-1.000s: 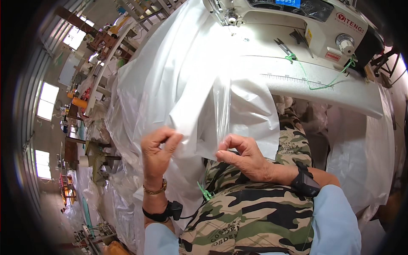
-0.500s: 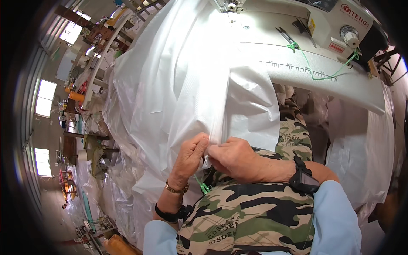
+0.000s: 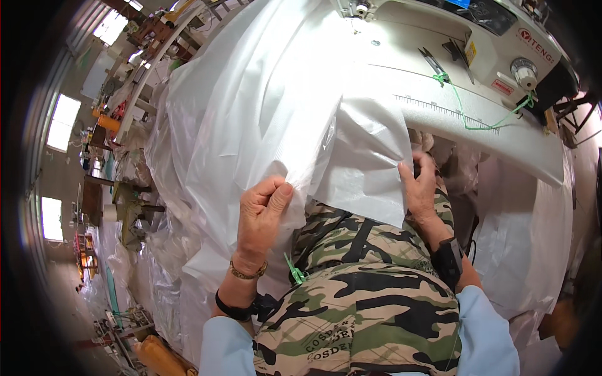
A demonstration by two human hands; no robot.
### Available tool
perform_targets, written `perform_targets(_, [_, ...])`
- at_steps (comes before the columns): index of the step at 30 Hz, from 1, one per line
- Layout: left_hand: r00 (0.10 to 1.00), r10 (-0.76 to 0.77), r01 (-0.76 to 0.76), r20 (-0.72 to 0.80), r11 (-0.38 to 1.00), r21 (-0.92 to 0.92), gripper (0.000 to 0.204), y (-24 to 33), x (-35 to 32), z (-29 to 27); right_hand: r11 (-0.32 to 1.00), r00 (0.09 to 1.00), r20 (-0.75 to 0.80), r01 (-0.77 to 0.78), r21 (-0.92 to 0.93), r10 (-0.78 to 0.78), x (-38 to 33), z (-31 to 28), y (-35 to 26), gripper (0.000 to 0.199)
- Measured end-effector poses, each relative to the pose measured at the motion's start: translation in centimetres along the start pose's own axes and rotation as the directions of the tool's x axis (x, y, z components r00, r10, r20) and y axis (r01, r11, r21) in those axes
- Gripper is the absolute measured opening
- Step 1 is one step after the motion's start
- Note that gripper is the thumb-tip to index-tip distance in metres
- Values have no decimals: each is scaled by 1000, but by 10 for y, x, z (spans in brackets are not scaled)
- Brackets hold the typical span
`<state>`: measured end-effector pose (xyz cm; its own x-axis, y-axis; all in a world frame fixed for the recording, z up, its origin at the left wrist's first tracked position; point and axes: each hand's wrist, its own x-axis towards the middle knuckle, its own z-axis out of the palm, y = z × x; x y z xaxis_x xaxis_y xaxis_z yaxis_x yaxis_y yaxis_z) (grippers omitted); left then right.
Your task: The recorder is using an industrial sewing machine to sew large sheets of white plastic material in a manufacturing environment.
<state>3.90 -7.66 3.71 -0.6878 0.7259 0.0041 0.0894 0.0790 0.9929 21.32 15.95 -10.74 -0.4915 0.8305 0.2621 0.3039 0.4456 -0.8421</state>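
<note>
A large white plastic-like sheet (image 3: 219,135) spreads from the sewing machine (image 3: 495,47) down over my lap. My left hand (image 3: 258,210) pinches it near a long folded edge, thumb against bent forefinger. To the right of that fold hangs a smaller white flap (image 3: 367,153). At the flap's right edge is my right hand (image 3: 421,191), its thumb and curved fingers apart. The thumb tip meets or nearly meets the flap; whether any finger lies behind it I cannot tell.
Thread snips (image 3: 431,61) tied to a green cord (image 3: 462,113) lie on the machine bed (image 3: 483,103), which has a ruler scale along its front. More white sheeting (image 3: 520,232) hangs at the right. Crumpled clear sheeting (image 3: 163,269) and racks stand at the left.
My right hand has left the fold beside my left hand and moved right and up to the flap's right edge. My left hand has shifted slightly left and up, still pinching the sheet.
</note>
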Motion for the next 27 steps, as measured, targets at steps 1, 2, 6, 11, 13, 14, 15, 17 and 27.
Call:
perform_targets(1, [999, 34, -34, 14, 999, 10, 20, 7, 2, -1, 1000, 1000, 9, 12, 1, -12, -3, -1, 1, 36])
perform_targets(2, [997, 67, -68, 27, 997, 21, 20, 13, 5, -2, 997, 996, 80, 19, 78, -26, -7, -5, 1, 27])
perform_targets(6, [999, 51, -51, 13, 995, 81, 17, 27, 6, -9, 923, 853, 360, 313, 225, -377, -12, -31, -61, 19])
perform_targets(11, [980, 57, -87, 191, 985, 149, 11, 31, 11, 13, 890, 775, 528, 97, 446, -349, -9, -32, -133, 20])
perform_targets(13, [950, 31, -117, 310, 957, 266, 10, 28, 10, 15, 851, 737, 561, 38, 523, -377, -14, -20, -140, 20])
perform_targets(14, [952, 26, -112, 305, 957, 267, 10, 26, 9, 16, 851, 734, 565, 34, 524, -377, -16, -18, -142, 20])
perform_targets(15, [939, 89, -201, 331, 926, 320, 9, 25, 10, 18, 860, 709, 561, 130, 493, -428, -19, -18, -144, 19])
perform_targets(17, [915, 164, -306, 367, 876, 372, 8, 24, 10, 21, 864, 672, 567, 240, 442, -476, -24, -15, -148, 17])
perform_targets(27, [960, -7, -58, 279, 972, 226, 28, -2, 11, 16, 618, 494, 433, 755, 216, -754, -27, 11, -146, 18])
